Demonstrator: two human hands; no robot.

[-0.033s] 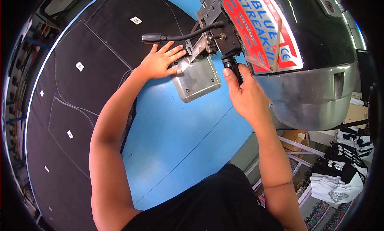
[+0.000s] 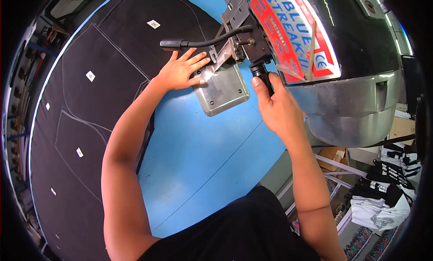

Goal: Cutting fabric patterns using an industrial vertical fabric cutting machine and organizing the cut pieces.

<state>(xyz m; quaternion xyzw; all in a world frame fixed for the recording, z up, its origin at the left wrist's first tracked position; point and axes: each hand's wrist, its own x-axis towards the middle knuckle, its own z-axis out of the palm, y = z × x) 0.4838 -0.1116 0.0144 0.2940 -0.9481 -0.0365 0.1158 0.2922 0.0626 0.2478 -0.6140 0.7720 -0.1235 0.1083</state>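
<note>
A large cloth cutting machine point(image 2: 356, 112) with a black and silver motor housing stands at the right. My right hand point(image 2: 280, 111) is closed around its black handle point(image 2: 259, 70). Fingers spread, my left hand point(image 2: 177, 73) lies flat on black fabric point(image 2: 119, 73) to the left of the machine. Its thumb reaches the rim of the machine's grey metal base plate point(image 2: 222, 93), which rests over the blue table. Chalk outlines and small white paper labels point(image 2: 153, 24) mark the fabric. Just above my left fingers hangs the dark head of a bendable lamp point(image 2: 171, 44).
The blue table point(image 2: 203, 157) extends from the fabric's edge toward my body. At the lower right, folded black and white garments point(image 2: 381, 195) sit beside a pale metal rack point(image 2: 345, 170). A cardboard box point(image 2: 331, 157) stands behind my right forearm.
</note>
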